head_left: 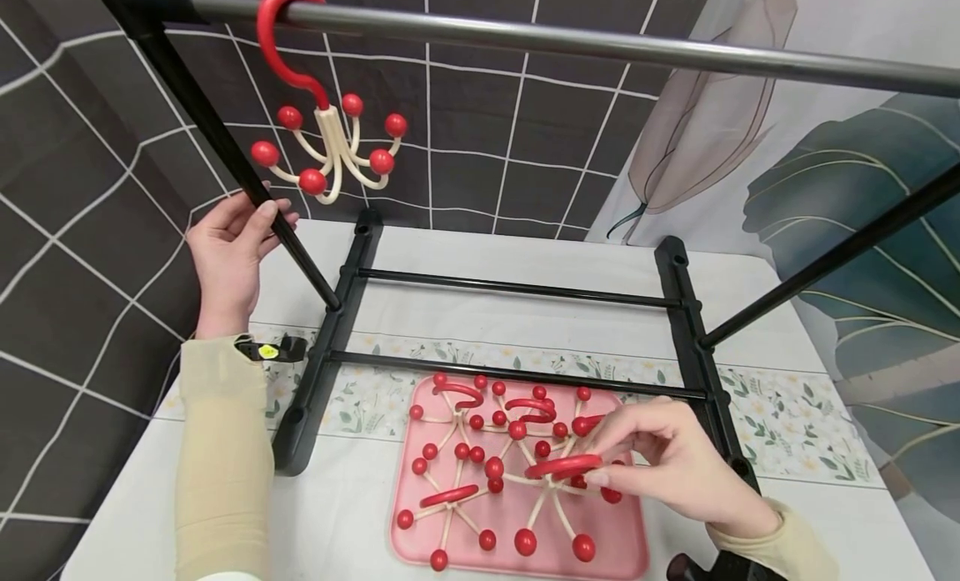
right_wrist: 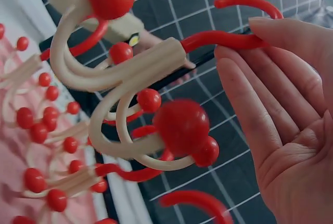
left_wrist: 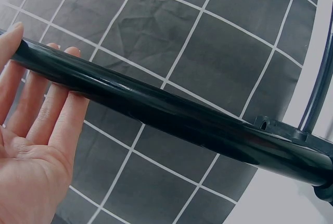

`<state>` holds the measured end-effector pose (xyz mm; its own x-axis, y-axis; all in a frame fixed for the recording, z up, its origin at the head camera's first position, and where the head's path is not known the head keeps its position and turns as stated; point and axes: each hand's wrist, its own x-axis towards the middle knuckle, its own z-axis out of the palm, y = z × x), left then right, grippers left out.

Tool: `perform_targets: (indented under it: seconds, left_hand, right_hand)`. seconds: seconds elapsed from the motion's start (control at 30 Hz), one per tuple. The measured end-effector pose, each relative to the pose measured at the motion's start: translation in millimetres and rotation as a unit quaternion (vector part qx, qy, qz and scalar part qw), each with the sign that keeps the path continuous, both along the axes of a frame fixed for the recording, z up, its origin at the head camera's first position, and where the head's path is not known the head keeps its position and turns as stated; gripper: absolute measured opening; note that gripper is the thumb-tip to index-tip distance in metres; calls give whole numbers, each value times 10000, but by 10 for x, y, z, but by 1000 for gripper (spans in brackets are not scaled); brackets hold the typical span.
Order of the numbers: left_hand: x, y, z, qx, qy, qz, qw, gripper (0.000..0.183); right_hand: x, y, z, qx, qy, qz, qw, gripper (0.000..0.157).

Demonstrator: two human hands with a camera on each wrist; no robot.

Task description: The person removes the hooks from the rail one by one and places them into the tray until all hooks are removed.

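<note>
My right hand (head_left: 667, 464) pinches the red hooked end of a multi-prong hanger (right_wrist: 151, 66) between thumb and fingers. Its cream prongs end in red balls, and it is over the pink tray (head_left: 618, 543). Several similar hangers, such as one at the tray's lower left (head_left: 450, 498), lie in that tray. With thumb in front and fingers behind, my left hand (head_left: 231, 247) holds the rack's black left post (left_wrist: 156, 109). Another multi-prong hanger (head_left: 333, 139) hangs by its red hook from the silver bar (head_left: 525, 37), just above the left hand.
The rack's black feet (head_left: 352, 272) stand on a white table with a floral strip (head_left: 795, 423). Low black crossbars (head_left: 517, 287) join the feet, and the front one passes just behind the tray. A dark gridded cloth (head_left: 480, 147) covers the back and left; a leaf-patterned curtain (head_left: 840, 214) hangs at right.
</note>
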<state>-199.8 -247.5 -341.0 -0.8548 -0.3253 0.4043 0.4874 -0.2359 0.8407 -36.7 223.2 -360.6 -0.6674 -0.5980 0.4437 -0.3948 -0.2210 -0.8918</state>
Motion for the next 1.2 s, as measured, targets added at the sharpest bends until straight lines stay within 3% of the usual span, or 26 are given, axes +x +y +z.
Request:
perform_targets:
  seconds: [0.23,0.5,1.2]
  left_hand:
    - [-10,-6,-6,22,8,-24,10000,32]
    - [-6,-2,-5,69,51,-96,9999,32]
    - [-3,12,1,159,25,-55,9999,31]
  right_hand:
    - [45,-31,-243,87,-660,317,9973,41]
    - [123,-70,-388,566,-1086,-12,9925,28]
    - [233,-143,-691,463,-1446,-58,9884,20]
